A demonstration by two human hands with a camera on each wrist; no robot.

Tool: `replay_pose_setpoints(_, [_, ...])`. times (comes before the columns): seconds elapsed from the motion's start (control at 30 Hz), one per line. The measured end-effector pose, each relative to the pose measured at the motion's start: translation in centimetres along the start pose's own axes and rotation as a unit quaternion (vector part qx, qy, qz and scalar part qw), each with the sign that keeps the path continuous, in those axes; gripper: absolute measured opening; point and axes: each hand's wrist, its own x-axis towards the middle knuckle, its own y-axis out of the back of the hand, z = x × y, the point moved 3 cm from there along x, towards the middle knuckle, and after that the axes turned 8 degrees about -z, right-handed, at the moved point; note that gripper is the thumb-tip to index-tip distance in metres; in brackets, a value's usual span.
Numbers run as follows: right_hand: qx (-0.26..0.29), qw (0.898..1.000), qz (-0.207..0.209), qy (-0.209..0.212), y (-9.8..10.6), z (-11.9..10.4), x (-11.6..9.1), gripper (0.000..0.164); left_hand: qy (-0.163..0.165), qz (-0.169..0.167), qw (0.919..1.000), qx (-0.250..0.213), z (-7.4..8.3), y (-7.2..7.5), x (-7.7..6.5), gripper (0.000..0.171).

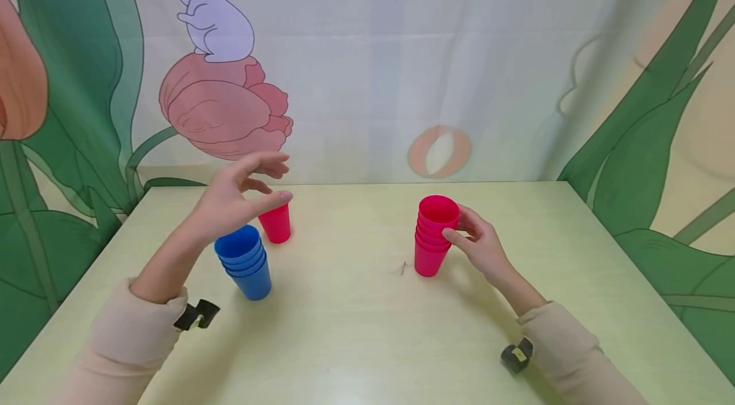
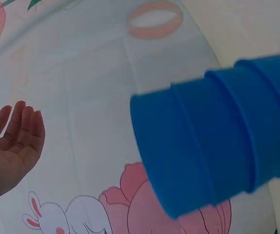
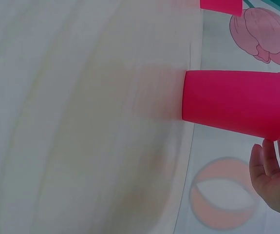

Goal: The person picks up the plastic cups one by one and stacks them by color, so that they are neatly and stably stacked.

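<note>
My right hand (image 1: 481, 244) grips a stack of red plastic cups (image 1: 429, 258) near the top, thumb on the near side and fingers behind. The stack is upright, its base right by the tabletop; in the right wrist view the red stack (image 3: 234, 102) lies across the picture beside the fingers (image 3: 271, 163). Raised over the left side, my left hand (image 1: 232, 201) holds nothing, its fingers loosely bent and apart from the thumb. Just below it stands a stack of blue cups (image 1: 252, 280), large in the left wrist view. A single red cup (image 1: 278, 226) sits behind, its top partly hidden by the hand.
The pale table (image 1: 344, 328) reaches back to a printed curtain (image 1: 344, 73) with a cartoon animal and flowers. A small dark mark (image 1: 403, 268) shows on the tabletop left of the red stack. Both wrists wear small black devices (image 1: 517, 355).
</note>
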Motion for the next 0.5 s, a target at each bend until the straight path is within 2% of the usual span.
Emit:
replay_pose_setpoints(0.2, [0.001, 1.000, -0.001, -0.005, 0.2, -0.1, -0.1, 0.050, -0.005, -0.028, 0.9989, 0.039, -2.7, 2.6, 0.5, 0.052])
replay_pose_setpoints(0.37, [0.005, 1.000, -0.005, -0.010, 0.2, -0.2, -0.1, 0.051, 0.015, -0.060, 0.9970, 0.047, -6.2, 3.8, 0.7, 0.055])
replay_pose_setpoints(0.5, [0.007, 1.000, -0.005, -0.012, 0.1, -0.2, -0.1, 0.051, 0.038, -0.085, 0.9951, 0.034, -9.3, 4.2, 0.8, 0.062])
